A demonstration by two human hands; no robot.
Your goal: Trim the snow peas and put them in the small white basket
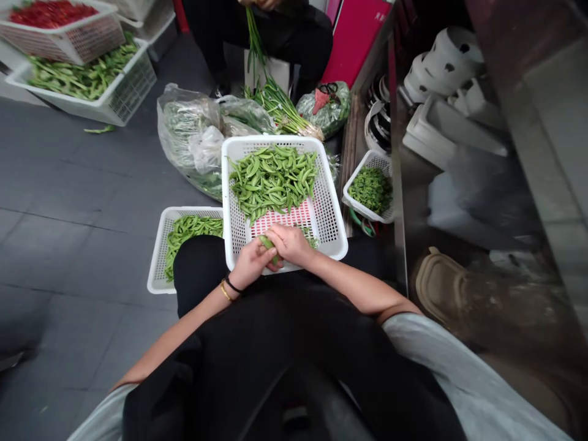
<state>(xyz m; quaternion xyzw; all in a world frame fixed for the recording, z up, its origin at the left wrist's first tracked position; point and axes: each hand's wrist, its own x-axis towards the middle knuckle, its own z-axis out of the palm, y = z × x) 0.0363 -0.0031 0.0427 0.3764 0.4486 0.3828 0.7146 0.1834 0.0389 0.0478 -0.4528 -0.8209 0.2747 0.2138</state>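
Note:
A white plastic basket (342,242) rests on my lap, with a heap of green pea pods (275,177) toward its far side. Over its near edge, my left hand (250,262) has its fingers wrapped round a green pea pod (267,242). Close against it, my right hand (291,244) pinches at the same pod, its fingertips partly hidden. Small green trimmings (307,233) lie in the basket just beyond my right wrist. Beside my left knee, a second white basket (158,257) on the floor holds more pods.
Bagged greens (188,135) and spring onions (287,110) lie beyond my basket, before a seated person (202,37). A small basket of chopped greens (371,188) and green-handled scissors (362,223) are right. Stacked baskets (124,101) stand far left; shelves with white containers (441,131) line the right.

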